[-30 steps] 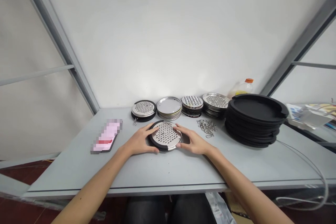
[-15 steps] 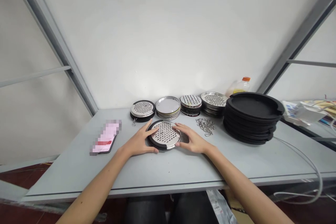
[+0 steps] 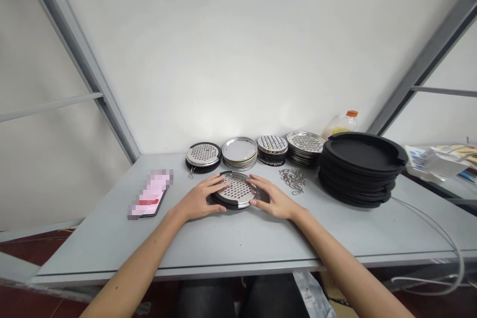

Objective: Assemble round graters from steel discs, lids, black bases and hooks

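Observation:
A round grater with a perforated metal face in a black, partly open rim lies near the middle of the table, between my two hands. My left hand grips its black left side, fingers on the top and thumb by the near edge. On the bare metal right side, my right hand holds the edge with bent fingers and thumb. The hands partly cover the rim, and the grater's underside is hidden. Behind it sits a similar grater with a small metal clip at its front.
Along the wall stand stacked metal plates, coarse grater discs and perforated discs. Small metal clips lie in a pile before them. Black round holders are stacked at right, a bottle behind. A phone lies left.
The grater between my hands has tipped slightly, its near edge now a little farther from me. Both hands keep their places around it, with my left fingers lying a bit closer together.

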Demonstrator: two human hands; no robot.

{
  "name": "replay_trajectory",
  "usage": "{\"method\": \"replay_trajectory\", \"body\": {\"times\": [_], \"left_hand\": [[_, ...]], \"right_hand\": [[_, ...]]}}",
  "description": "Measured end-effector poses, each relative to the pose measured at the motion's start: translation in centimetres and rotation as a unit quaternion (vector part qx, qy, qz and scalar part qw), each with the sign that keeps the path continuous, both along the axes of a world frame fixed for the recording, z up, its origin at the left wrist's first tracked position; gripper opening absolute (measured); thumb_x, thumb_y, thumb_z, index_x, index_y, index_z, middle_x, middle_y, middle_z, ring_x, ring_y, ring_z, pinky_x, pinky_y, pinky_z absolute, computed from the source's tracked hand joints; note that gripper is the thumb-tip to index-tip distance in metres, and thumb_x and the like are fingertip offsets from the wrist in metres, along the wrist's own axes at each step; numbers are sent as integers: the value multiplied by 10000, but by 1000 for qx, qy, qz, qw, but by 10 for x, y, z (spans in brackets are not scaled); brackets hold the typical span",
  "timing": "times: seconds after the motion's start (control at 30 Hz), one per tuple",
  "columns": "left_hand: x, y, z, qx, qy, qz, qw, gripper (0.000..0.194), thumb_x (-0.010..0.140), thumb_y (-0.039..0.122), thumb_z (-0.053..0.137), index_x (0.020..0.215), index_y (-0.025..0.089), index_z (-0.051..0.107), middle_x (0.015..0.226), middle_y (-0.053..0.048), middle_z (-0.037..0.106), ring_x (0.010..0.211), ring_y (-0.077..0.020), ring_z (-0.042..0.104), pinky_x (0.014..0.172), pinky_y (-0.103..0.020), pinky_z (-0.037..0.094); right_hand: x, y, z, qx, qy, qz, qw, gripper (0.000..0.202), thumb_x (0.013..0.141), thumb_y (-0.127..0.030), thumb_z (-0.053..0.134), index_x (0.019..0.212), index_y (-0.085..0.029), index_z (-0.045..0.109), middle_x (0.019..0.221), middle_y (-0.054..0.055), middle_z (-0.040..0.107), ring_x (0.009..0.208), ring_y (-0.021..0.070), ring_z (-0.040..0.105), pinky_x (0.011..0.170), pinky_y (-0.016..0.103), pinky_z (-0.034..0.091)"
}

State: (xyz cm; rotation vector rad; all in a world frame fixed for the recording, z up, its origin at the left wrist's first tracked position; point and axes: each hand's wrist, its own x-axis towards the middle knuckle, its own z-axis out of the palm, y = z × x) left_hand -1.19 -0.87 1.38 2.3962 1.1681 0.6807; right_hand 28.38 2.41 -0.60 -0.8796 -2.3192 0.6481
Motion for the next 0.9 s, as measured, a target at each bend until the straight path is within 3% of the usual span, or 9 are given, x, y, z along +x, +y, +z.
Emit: {"method": "replay_trajectory", "body": {"times": [0.37,0.6,0.77,0.9], "left_hand": [[1,-1,-3,12,22,7,1000,819,661,550,779,1379,288,485,1517,-86,354,1412,-308,288,1137,-517,273],[1,0,-4,6,36,-7,999,782,697,568,742,1385,311,473,1533,-79,320,1433,-314,232,1143,-545,228],[2,0,-3,9,30,-7,999,748,717,570,725,1377,319,480,1524,-70,340,1429,-311,243,1145,-544,220],[4,0,0,7,-24,5,1000,664,769,574,674,1352,295,521,1478,-78,423,1398,-305,319,1143,-518,248]], "right_hand": [[-1,2,-2,22,-39,-8,999,842,763,-554,669,1450,-164,377,1495,176,365,1384,343,332,1131,542,274],[-2,-2,-3,53,-89,13,995,824,824,-549,602,1500,-224,263,1580,139,120,1442,354,161,1150,561,187],[-2,-4,-4,65,-86,16,994,839,809,-545,622,1500,-232,264,1571,136,174,1430,360,206,1144,563,207],[-4,2,7,115,-59,31,991,777,754,-481,700,1435,-238,414,1538,127,287,1406,354,280,1132,558,247]]}}
